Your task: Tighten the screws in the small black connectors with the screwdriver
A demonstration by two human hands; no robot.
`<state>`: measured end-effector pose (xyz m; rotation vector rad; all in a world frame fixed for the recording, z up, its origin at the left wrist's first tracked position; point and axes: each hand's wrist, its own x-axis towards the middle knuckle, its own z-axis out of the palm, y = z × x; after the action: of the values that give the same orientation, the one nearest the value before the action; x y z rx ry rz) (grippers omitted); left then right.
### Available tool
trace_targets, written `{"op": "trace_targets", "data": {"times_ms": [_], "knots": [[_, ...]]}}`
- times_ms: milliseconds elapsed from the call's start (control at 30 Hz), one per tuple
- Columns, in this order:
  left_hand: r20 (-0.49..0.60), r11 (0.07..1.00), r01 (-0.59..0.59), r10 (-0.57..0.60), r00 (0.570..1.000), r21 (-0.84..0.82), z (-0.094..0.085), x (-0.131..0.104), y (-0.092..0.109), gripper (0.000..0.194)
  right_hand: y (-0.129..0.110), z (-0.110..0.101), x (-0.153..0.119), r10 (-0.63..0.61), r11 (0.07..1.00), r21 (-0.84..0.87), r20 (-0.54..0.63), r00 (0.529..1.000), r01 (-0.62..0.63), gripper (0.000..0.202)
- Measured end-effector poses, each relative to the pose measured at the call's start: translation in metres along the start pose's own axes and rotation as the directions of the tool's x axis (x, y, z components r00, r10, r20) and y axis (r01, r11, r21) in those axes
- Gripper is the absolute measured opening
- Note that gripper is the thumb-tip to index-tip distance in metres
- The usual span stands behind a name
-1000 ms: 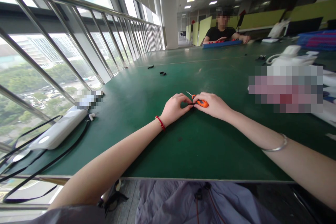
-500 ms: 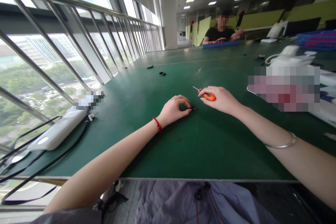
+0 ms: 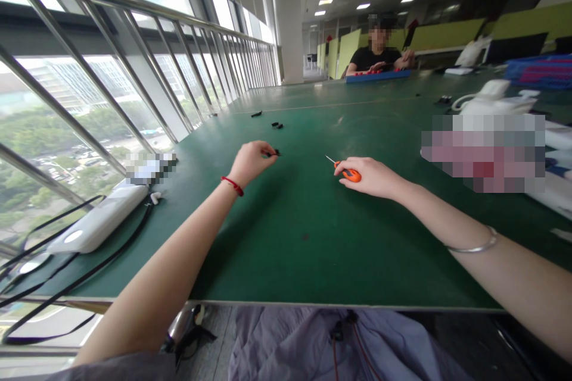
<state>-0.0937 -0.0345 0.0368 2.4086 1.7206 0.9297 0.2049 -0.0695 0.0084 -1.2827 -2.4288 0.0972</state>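
"What does the left hand (image 3: 251,162) have?"

"Thumb and fingertips pinched together on a small black part (image 3: 276,153), which pokes out past their tips; the rest of it is covered by the fingers, and its shape is too small to make out. Whether it touches the green table (image 3: 286,268) cannot be told."

"And the right hand (image 3: 370,177)?"

"Curled closed around an orange-and-dark-handled screwdriver (image 3: 352,175). Palm and fingers hide part of the handle; the thin shaft shows, angled forward and to the left, its tip well apart from the black part."

"So the hands are separated?"

"Yes, bare tabletop between them, with a red bracelet (image 3: 233,186) on the left wrist and a silver bangle (image 3: 474,246) on the right forearm."

"Farther out?"

"Two black pieces (image 3: 277,125) lie close together just beyond the left hand, another dark piece (image 3: 256,114) past them. A white device (image 3: 100,214) sits at the left edge, its upper end pixelated; pixel blocks also mask a pink-and-white object (image 3: 469,152) at right. Across the table, a person in black (image 3: 363,58) sits behind a blue tray (image 3: 379,76), contents indistinct."
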Motion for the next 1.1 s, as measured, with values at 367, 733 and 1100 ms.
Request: {"op": "trace_targets", "data": {"times_ms": [367, 733, 1100], "knots": [[-0.018, 0.852, 0.494, -0.498, 0.867, 0.172, -0.110, -0.052, -0.156, 0.023, 0.000, 0.001, 0.001, -0.003, 1.000, 0.004, 0.022, 1.000, 0.003, 0.019], [-0.094, 0.820, 0.567, -0.560, 0.823, 0.074, -0.111, -0.056, -0.166, 0.020, 0.000, 0.001, 0.001, -0.013, 1.000, 0.007, 0.029, 0.999, 0.013, 0.020], [-0.125, 0.791, 0.609, -0.601, 0.790, 0.048, -0.109, -0.059, -0.157, 0.016, 0.000, 0.001, 0.001, -0.015, 1.000, 0.011, 0.039, 0.999, 0.014, 0.020]]}}
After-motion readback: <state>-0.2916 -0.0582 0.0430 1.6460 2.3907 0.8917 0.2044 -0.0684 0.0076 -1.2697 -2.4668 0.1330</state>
